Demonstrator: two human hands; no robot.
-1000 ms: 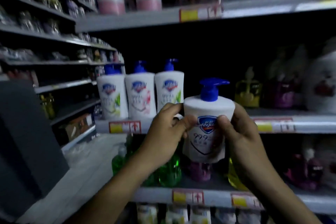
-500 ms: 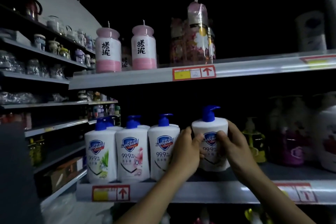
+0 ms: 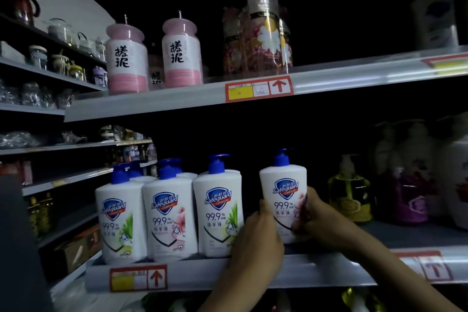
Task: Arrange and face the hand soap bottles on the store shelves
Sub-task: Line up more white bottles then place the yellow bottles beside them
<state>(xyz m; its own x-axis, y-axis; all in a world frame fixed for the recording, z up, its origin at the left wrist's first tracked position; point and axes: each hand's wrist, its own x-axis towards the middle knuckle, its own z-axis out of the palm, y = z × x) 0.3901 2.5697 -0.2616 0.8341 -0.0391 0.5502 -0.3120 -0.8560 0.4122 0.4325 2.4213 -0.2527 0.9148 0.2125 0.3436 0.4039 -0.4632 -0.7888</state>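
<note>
Soap bottle [image 3: 283,190] upright on shelf [image 3: 316,271]; L hand [image 3: 258,233] fingers curled round its left side, R hand [image 3: 319,213] clasps right side.

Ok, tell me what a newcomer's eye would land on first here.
The left hand and right hand grip a white Safeguard bottle on the middle shelf. Three matching bottles stand to its left, labels forward. Two pink jars sit on the upper shelf.
</note>
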